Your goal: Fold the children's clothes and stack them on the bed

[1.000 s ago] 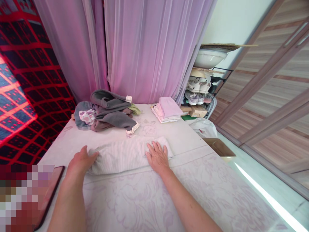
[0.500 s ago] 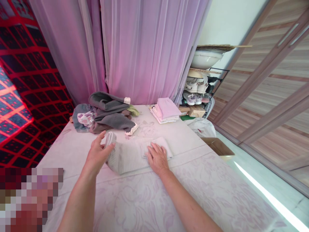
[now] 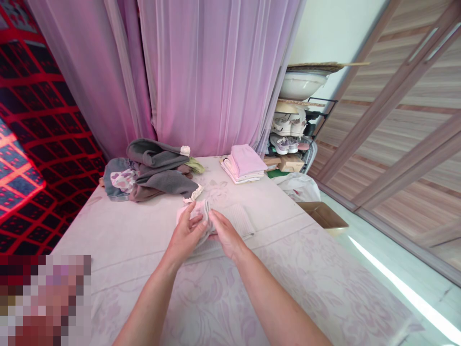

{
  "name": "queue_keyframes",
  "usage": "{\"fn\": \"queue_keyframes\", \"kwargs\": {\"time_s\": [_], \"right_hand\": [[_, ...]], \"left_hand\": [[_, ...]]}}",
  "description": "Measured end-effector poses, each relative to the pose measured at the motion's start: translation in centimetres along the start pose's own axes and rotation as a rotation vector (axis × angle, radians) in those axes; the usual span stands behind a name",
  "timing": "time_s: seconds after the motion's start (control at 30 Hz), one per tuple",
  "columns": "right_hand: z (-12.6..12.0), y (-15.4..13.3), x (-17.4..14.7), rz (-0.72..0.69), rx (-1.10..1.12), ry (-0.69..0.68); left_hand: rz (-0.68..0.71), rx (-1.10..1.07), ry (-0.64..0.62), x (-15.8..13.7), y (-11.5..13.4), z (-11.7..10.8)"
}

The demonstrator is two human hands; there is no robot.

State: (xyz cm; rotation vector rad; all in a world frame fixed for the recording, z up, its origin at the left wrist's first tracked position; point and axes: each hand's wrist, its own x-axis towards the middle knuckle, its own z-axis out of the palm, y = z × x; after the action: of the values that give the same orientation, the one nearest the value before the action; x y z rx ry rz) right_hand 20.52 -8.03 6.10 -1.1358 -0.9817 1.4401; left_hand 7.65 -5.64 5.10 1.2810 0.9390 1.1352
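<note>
A pale, finely striped piece of clothing (image 3: 238,218) lies partly folded on the table cover, its exact kind unclear. My left hand (image 3: 185,235) grips its turned-over left part, which stands slightly raised at the middle. Close beside it, my right hand (image 3: 225,233) pinches the same raised fold with thumb and fingers. Behind the hands, to the left, rests a heap of clothes with a dark grey garment (image 3: 158,182) trimmed in frilly cream. Farther back on the right sits a neat stack of folded pink clothes (image 3: 247,161).
A floral cover (image 3: 288,278) spreads over the work surface. Purple curtains (image 3: 216,72) hang along its far edge. To the right stand a shoe rack (image 3: 288,127), a white plastic bag (image 3: 298,185), a brown bin (image 3: 322,216) and a wooden wardrobe (image 3: 406,129).
My left hand has carried the clothing's left part rightward over the middle. My right hand has left its flat position on the right part and moved left to the fold.
</note>
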Motion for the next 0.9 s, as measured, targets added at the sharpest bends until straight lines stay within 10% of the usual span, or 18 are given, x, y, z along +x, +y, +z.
{"fn": "queue_keyframes", "kwargs": {"time_s": [0.4, 0.9], "right_hand": [[-6.7, -1.7, 2.0, -0.011, -0.285, 0.339], [-12.9, 1.0, 2.1, 0.047, -1.067, 0.548]], "left_hand": [[0.14, 0.418, 0.132, 1.0, -0.9, -2.4], [0.17, 1.142, -0.388, -0.2, -4.8, -0.1]]}}
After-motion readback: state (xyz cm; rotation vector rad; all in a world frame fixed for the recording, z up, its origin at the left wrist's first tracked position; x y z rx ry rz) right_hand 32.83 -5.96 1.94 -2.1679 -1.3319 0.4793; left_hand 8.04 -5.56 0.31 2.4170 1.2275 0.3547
